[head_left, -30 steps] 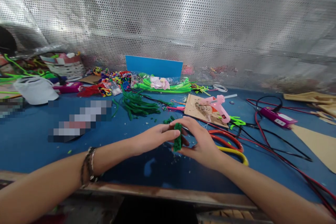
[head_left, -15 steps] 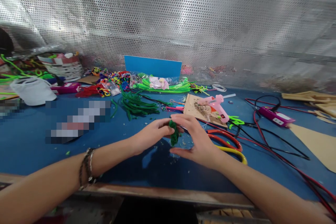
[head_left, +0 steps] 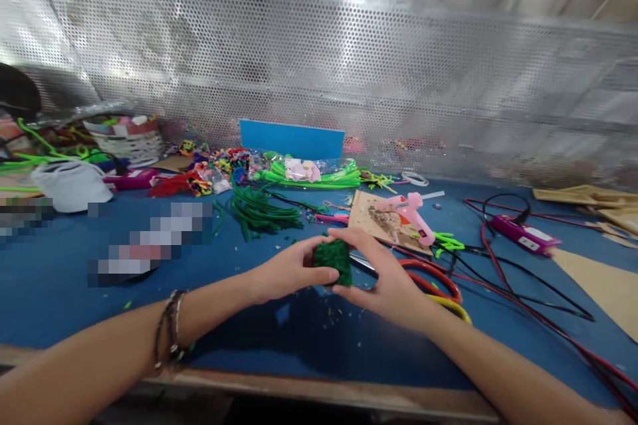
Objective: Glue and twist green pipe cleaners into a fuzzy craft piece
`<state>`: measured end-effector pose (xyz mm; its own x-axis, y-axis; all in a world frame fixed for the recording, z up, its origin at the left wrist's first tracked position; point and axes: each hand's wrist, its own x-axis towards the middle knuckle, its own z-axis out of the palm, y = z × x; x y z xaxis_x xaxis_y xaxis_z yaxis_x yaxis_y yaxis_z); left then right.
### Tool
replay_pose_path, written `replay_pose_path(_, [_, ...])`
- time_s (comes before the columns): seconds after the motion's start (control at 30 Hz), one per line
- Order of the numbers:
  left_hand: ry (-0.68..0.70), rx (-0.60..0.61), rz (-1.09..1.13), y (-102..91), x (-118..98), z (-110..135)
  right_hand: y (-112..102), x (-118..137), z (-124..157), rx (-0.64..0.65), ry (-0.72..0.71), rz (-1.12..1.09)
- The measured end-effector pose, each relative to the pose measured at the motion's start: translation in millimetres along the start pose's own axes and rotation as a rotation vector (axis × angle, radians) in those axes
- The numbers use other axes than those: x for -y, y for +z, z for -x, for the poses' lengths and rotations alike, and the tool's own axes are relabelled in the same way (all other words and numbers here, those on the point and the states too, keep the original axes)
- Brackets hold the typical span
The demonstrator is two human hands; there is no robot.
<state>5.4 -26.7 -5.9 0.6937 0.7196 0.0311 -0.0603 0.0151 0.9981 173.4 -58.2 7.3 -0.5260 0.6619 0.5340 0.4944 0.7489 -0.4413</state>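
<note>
Between both hands, above the table, is a small dark green fuzzy square (head_left: pixel 333 261), seemingly made of pipe cleaners. My left hand (head_left: pixel 292 271) grips it from the left, thumb across its front and fingers behind. My right hand (head_left: pixel 386 279) spans its right side, with the index finger at the top edge and the thumb at the lower corner. Just beyond my right hand lie scissors with red and yellow handles (head_left: pixel 434 273), partly hidden by it. A bundle of dark green pipe cleaners (head_left: pixel 264 212) rests behind my left hand.
A pink glue gun (head_left: pixel 413 216) lies on a stained cardboard piece (head_left: pixel 361 212). Purple power boxes (head_left: pixel 526 234) with red and black cables are at right. Bright green pipe cleaners (head_left: pixel 323 179), a white visor (head_left: pixel 72 186) and a basket (head_left: pixel 129 143) line the back before a perforated metal screen (head_left: pixel 299 60).
The green square has turned from edge-on to showing its broad face. My right hand's fingers have closed in on its edges. The camera view has tipped slightly upward.
</note>
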Motion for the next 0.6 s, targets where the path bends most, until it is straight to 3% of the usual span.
replay_pose_path(0.17, [0.032,-0.158,-0.087,0.0,1.0,-0.9,1.6,-3.2,1.0,-0.056,0.090,-0.070])
replay_pose_path(0.3, [0.100,-0.241,-0.185,1.8,2.1,-0.4,2.6,-6.2,-0.5,0.090,0.161,-0.045])
replay_pose_path(0.43, [0.148,-0.115,-0.242,2.3,-1.0,2.3,4.4,-5.9,-0.3,0.149,0.147,-0.061])
replay_pose_path(0.6, [0.033,0.147,-0.142,-3.1,-6.9,4.4,2.8,-5.4,0.7,0.259,0.117,-0.148])
